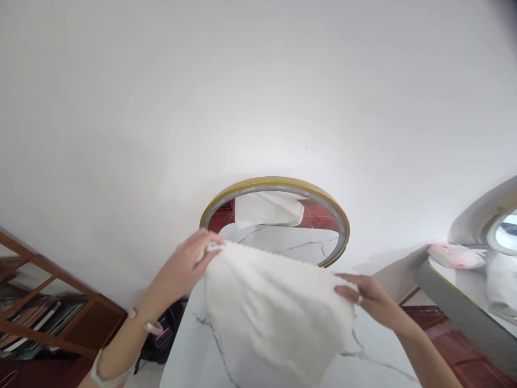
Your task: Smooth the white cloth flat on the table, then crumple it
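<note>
A white cloth (278, 307) with a scalloped edge hangs stretched between my two hands, above a marble-patterned table (189, 345). My left hand (194, 256) pinches its upper left corner between thumb and fingers. At the upper right corner, my right hand (365, 296), with a ring on one finger, grips the fabric. The lower part of the cloth drapes toward me, creased and slightly blurred. Behind it stands a round mirror (278, 181) with a gold frame, its lower edge partly covered by the cloth. The cloth shows again in the mirror's reflection.
A wooden shelf (84, 323) holding books or folders is at the lower left. A black bag (169, 328) sits beside the table. On the right, another table (456, 307) carries a pink-and-white packet (456, 256) and a round mirror (507, 231). A white wall (258, 97) rises behind.
</note>
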### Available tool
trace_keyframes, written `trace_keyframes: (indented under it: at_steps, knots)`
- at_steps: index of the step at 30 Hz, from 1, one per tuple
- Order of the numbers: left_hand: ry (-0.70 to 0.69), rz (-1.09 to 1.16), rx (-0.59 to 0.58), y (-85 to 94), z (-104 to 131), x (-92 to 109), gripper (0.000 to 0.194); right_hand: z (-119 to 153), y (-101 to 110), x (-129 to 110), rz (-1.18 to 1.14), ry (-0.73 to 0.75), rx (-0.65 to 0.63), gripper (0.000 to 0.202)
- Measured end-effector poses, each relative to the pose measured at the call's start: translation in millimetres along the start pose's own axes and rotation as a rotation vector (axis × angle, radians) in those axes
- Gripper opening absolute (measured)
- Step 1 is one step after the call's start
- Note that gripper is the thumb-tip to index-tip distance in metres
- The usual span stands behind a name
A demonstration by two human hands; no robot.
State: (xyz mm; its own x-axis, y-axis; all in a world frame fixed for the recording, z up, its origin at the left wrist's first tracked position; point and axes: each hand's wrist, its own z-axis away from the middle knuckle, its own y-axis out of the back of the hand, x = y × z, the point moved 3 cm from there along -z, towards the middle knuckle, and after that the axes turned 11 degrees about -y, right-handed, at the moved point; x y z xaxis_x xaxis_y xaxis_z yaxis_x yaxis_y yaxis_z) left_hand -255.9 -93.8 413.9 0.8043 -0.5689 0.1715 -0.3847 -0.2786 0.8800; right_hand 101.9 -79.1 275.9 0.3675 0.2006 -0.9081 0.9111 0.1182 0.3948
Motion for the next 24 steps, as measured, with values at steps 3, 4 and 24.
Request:
trace_keyframes:
  at_steps: [3, 4, 24]
  knots:
    - [0.022, -0.27, 0.145, 18.8, -65, 10, 0.023, -27, 34, -36, -0.135, 0.038, 0.187, 0.039]
    - [0.049, -0.356, 0.203, 22.3, -91, 15, 0.024, -38, 45, -47, -0.189, 0.087, 0.345, 0.045]
    - [-0.591, -0.565, -0.085, -159.8, -215, 145, 0.021, -64, 13, 89, 0.087, -0.089, 1.043, 0.053]
